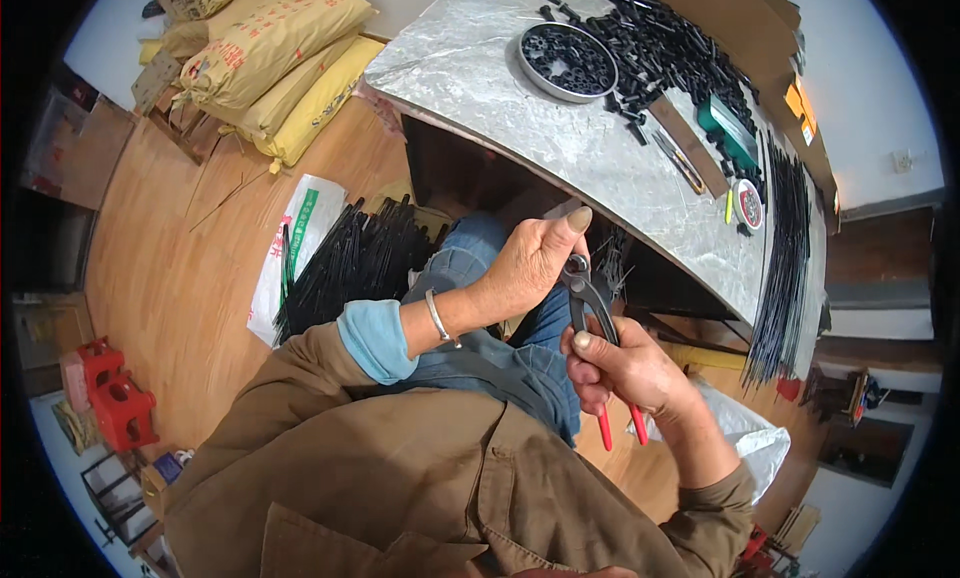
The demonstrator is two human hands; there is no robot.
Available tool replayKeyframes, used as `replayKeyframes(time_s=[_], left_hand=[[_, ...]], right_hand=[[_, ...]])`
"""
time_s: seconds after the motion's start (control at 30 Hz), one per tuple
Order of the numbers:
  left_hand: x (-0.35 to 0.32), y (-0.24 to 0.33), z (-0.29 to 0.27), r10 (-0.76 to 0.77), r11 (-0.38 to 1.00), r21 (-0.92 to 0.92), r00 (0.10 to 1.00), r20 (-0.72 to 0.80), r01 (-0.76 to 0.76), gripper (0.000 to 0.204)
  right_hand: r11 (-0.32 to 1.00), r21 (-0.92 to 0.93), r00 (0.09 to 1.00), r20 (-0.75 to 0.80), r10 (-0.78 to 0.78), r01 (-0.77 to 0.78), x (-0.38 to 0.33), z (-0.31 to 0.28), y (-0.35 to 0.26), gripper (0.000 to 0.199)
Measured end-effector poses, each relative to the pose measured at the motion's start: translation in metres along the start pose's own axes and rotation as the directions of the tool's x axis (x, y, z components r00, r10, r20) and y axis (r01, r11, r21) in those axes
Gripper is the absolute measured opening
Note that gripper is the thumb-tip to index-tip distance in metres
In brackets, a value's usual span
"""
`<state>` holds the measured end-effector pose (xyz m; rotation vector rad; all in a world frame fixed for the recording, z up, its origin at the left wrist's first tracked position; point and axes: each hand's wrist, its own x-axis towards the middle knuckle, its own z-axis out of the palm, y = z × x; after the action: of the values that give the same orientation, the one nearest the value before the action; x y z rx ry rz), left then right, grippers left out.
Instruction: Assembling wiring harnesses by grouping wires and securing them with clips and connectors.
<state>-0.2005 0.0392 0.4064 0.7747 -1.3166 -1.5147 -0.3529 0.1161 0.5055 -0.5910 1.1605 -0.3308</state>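
- At the left of my remote view, a heap of long, thin black rods (pixel 350 278) lay partly over a white sack with a green stripe (pixel 268 293), well apart from both hands.
- Next came my left hand (pixel 525 268), in front of the desk's edge, its thumb upright and pointing away from me. Its other fingers curled out of my sight, so I could not tell whether they pinched anything.
- Just to its right were the dark metal pincers with red-sleeved handles (pixel 578 290), held in the air over the lap. Their long axis ran from a head at the upper left down to the handle ends at the lower right, slightly aslant, with the head pointing away from my body.
- That was the relation I watched: the head sat right beside the left fingers, the handles nearer my body. Whether the jaws touched those fingers or bit on something between, I could not make out.
- My right hand (pixel 630 366) was wrapped around the handles, below and right of the left one, with the red ends poking out beneath and standing somewhat apart.
- Beyond, to the right, stretched the grey marble-patterned desk (pixel 690 228), with a sheaf of thin dark rods (pixel 785 258) hanging over its near end.
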Motion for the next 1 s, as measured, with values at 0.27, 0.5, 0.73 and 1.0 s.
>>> replayKeyframes(time_s=[0.27, 0.5, 0.73, 1.0], left_hand=[[-0.004, -0.005, -0.003, -0.084, 0.994, 0.069, 0.996, 0.038, 0.081, 0.071], [0.000, 0.005, 0.003, -0.144, 0.984, -0.099, 0.987, 0.074, 0.151, 0.068], [-0.001, -0.008, 0.011, 0.022, 0.996, 0.089, 1.000, -0.011, -0.021, 0.065], [0.038, 0.075, -0.037, 0.456, 0.802, 0.524, 0.861, -0.225, -0.287, 0.029]], right_hand=[[0.868, -0.482, 0.974, -0.111, -0.196, 0.119, 0.008, -0.012, 0.000, 0.021], [0.846, -0.531, 0.993, -0.120, -0.020, -0.047, -0.014, -0.015, -0.025, 0.023], [0.833, -0.552, 0.981, -0.173, -0.090, -0.021, -0.005, -0.012, -0.014, 0.015], [0.356, -0.929, 0.682, -0.194, -0.705, 0.103, 0.050, -0.059, -0.021, 0.034]])
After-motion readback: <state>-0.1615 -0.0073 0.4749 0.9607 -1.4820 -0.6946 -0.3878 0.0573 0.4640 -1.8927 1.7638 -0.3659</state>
